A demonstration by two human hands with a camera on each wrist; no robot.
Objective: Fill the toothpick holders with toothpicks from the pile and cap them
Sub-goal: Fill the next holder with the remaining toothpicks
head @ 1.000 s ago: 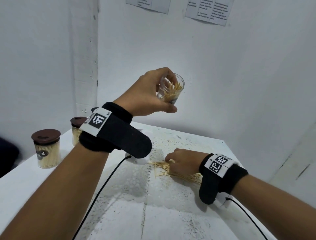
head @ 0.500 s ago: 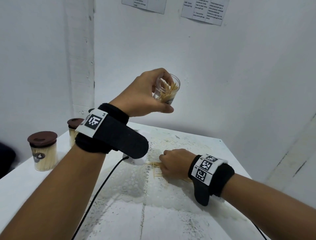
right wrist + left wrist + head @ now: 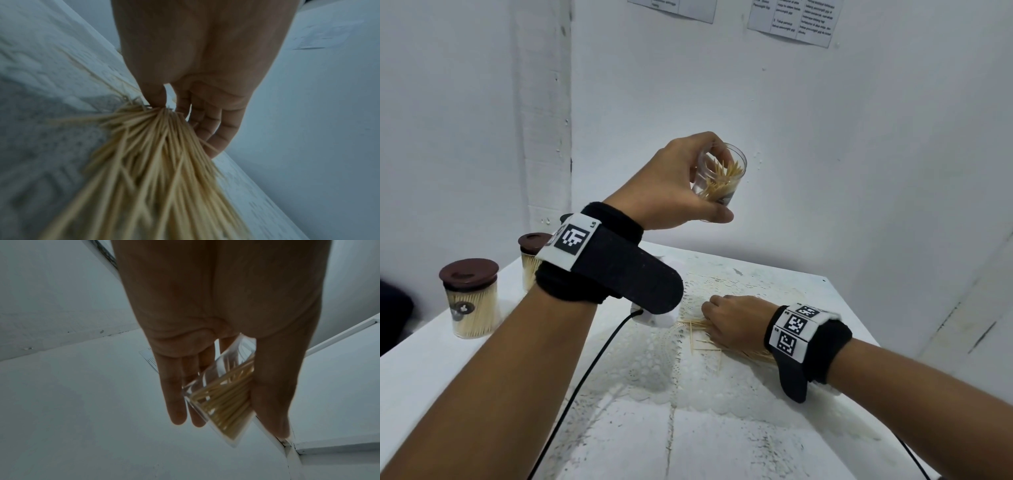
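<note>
My left hand (image 3: 685,185) holds a clear toothpick holder (image 3: 722,178) up in the air, tilted, uncapped and partly filled with toothpicks. The left wrist view shows the fingers and thumb wrapped round the clear holder (image 3: 224,394). My right hand (image 3: 736,320) lies low on the pile of toothpicks (image 3: 750,353) on the white table (image 3: 619,428). In the right wrist view the thumb and fingers (image 3: 197,123) pinch a bunch of toothpicks (image 3: 164,154) out of the pile.
Two filled holders with brown caps stand at the table's left edge, one near (image 3: 469,298) and one further back (image 3: 532,257). A white lace mat (image 3: 654,359) lies under the pile. A black cable (image 3: 585,370) runs across the table. White walls close in behind.
The right hand has slid left along the pile and closed its fingers on a bunch of toothpicks. The left hand keeps the holder raised in about the same place.
</note>
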